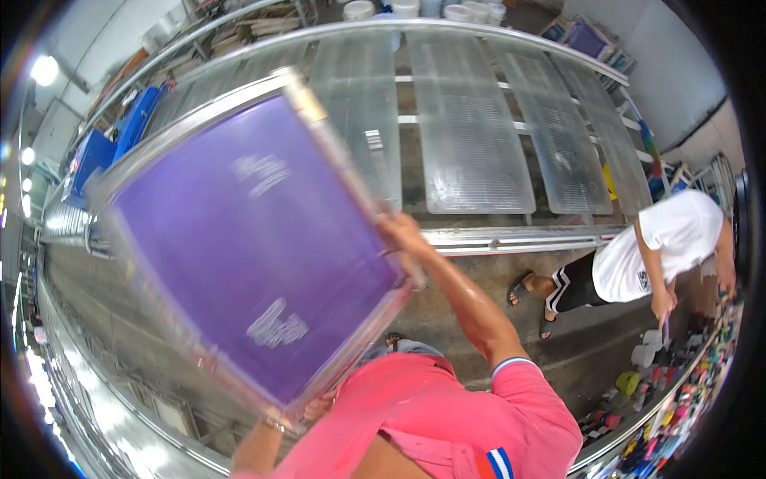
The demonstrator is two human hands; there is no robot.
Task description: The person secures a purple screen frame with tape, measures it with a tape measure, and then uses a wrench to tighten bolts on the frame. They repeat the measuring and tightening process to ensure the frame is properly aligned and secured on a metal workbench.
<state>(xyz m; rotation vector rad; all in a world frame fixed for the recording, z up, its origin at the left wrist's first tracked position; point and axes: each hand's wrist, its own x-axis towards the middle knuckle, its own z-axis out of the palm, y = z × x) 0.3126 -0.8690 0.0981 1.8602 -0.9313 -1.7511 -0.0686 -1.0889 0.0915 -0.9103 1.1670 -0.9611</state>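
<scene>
Head | left grip (313, 408) + right grip (403, 234): both clasping framed purple screen (259, 239)

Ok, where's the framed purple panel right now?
In the head view, the framed purple panel is left of centre, tilted, with the right hand gripping its right edge and the left hand at its bottom corner.

I look through one head-worn fisheye, upright and facing steeply down past the wearer's shirt (495, 407). The panel (255, 239) looms near, left of centre; the counter (511, 239) lies farther ahead, along the top, its edges bowing toward my round rim.
</scene>
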